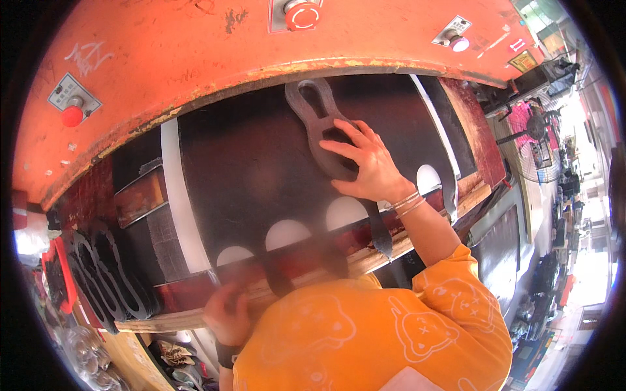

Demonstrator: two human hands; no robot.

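My right hand (372,163) reaches over a dark grey, sole-shaped frame (301,104) and grips it, with fingers and thumb apart across its lower half. A long oval opening shows at its far end; the near end is partly hidden under the hand. The frame lies on a black sheet (241,163) with half-round gaps along its near edge, where white shows through. At the sheet's near left corner is my left hand (228,316), smeared by motion, so what its fingers do is unclear.
An orange machine beam (195,39) spans the far side, bearing a red push button (303,14) and another red button (72,116) at left. Several dark loop-shaped pieces (107,280) lie at the left. A wooden edge strip (176,320) runs along the front. A fan (538,130) stands at right.
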